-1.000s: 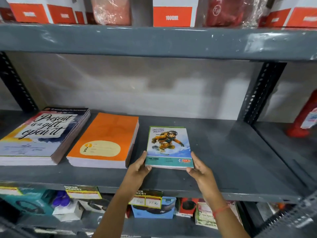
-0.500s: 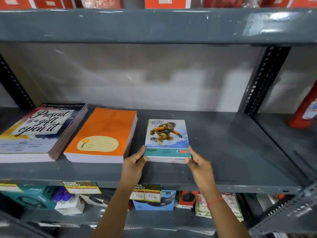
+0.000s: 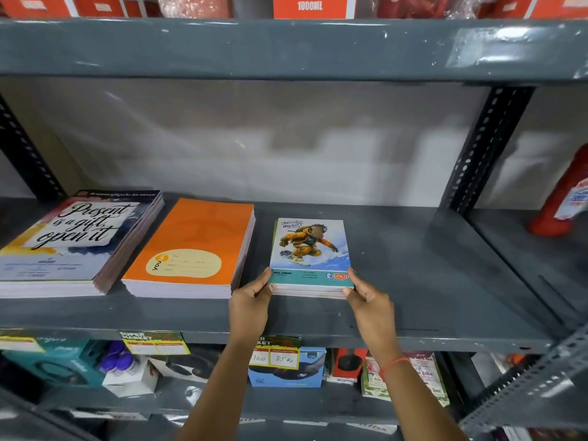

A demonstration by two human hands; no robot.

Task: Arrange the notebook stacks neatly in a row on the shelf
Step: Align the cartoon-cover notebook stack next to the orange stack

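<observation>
Head view shows the small snowboarder notebook stack (image 3: 310,257) now sitting a little farther back on the grey shelf (image 3: 413,281) than a second ago, its front edge drawn closer to the line of the two larger stacks on its left. The left hand (image 3: 249,302) grips the stack's near left corner and the right hand (image 3: 370,302) grips its near right corner, so both are clamped on it, thumbs on the cover. The stack lies flat on the shelf, just beside the orange notebook stack (image 3: 194,249) with a narrow gap between them, and the orange one in turn lies just beside the lettered "Present is a gift" stack (image 3: 76,240) at the far left. That push suggests the third stack is nearly in its place, and the row of three looks close to even; a slight squaring of its front edge may be all that is left for it. To the right the same shelf is bare up to the black upright (image 3: 483,148). Above, another shelf holds red and white boxes (image 3: 310,6), and below, a lower shelf carries assorted boxed goods and price tags (image 3: 278,351).
</observation>
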